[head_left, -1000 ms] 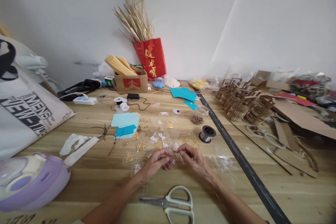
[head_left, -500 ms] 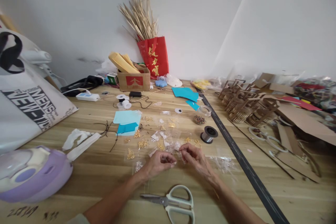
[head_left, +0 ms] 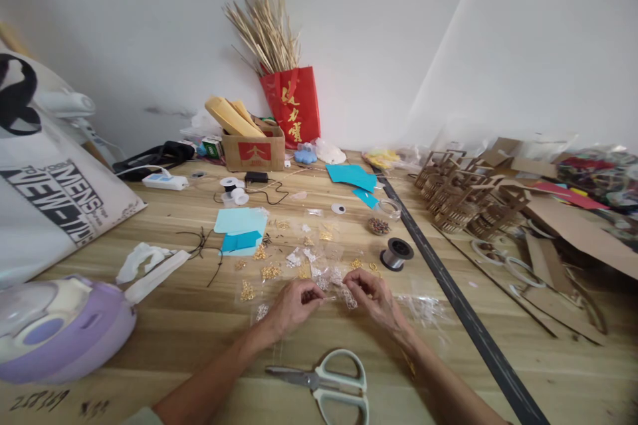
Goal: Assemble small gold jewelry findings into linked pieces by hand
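Over the middle of the wooden table, my left hand (head_left: pixel 294 305) pinches a small silvery piece (head_left: pixel 329 299) between thumb and fingertips. Its exact kind is too small to make out. My right hand (head_left: pixel 375 299) is closed in a pinch a short way to the right; what its fingertips hold, if anything, cannot be seen. Silvery beads (head_left: pixel 351 299) hang or lie just beneath it. Around both hands are little clear bags of gold-coloured findings (head_left: pixel 270 271) and white-silver findings (head_left: pixel 294 257). Scissors with pale handles (head_left: pixel 323 378) lie nearer me, blades pointing left.
A wire spool (head_left: pixel 397 254) stands right of the hands, near a dish of brown beads (head_left: pixel 379 226). Clear plastic bags (head_left: pixel 426 309) lie by my right wrist. Blue sheets (head_left: pixel 242 229), a purple appliance (head_left: pixel 74 329) and a cloth bag are leftward; wooden baskets (head_left: pixel 458 196) stand right.
My left hand has turned slightly, and the silvery piece now sticks out from its fingertips towards the right. My right hand keeps its pinch in nearly the same place. The view has shifted slightly.
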{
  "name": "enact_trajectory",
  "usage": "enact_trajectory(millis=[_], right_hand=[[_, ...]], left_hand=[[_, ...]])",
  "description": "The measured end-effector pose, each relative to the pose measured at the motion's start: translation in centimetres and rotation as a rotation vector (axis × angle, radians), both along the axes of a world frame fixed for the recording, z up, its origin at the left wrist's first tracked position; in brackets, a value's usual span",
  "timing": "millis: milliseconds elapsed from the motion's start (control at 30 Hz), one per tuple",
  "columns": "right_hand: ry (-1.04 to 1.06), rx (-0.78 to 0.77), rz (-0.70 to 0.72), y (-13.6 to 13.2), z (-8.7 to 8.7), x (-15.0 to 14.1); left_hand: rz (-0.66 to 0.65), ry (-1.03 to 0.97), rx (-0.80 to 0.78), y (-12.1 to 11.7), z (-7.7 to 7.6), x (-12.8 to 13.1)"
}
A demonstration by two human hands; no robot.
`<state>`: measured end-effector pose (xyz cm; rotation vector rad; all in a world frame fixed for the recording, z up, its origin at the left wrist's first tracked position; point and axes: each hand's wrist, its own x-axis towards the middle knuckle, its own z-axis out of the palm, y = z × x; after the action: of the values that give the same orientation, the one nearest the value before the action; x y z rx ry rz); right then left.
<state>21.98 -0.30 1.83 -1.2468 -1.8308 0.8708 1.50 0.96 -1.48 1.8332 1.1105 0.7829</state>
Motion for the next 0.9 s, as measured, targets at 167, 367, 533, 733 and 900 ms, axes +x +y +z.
enact_trajectory(millis=[167, 367, 533, 733, 900], right_hand=[[-0.045, 0.016, 0.003, 0.1, -0.3, -0.1], [-0.076, 0.007, 0.012, 0.3, -1.2, -0.1], [-0.094, -0.009, 0.022, 0.3, -1.7, -0.1], [-0.191, -0.044, 0.107, -0.2, -1.3, -0.3], [-0.262, -0.019, 0.135, -0.7, -1.6, -0.8]], left_hand=[[0.056, -0.035, 0.044, 0.3, -0.1, -0.2], [0.098, -0.098, 0.030, 0.6, -0.1, -0.5], [0.101, -0.111, 0.063, 0.6, 0.2, -0.5], [0.078, -0.106, 0.055, 0.1, 0.4, -0.2], [0.076, -0.087, 0.059, -0.2, 0.7, 0.0]])
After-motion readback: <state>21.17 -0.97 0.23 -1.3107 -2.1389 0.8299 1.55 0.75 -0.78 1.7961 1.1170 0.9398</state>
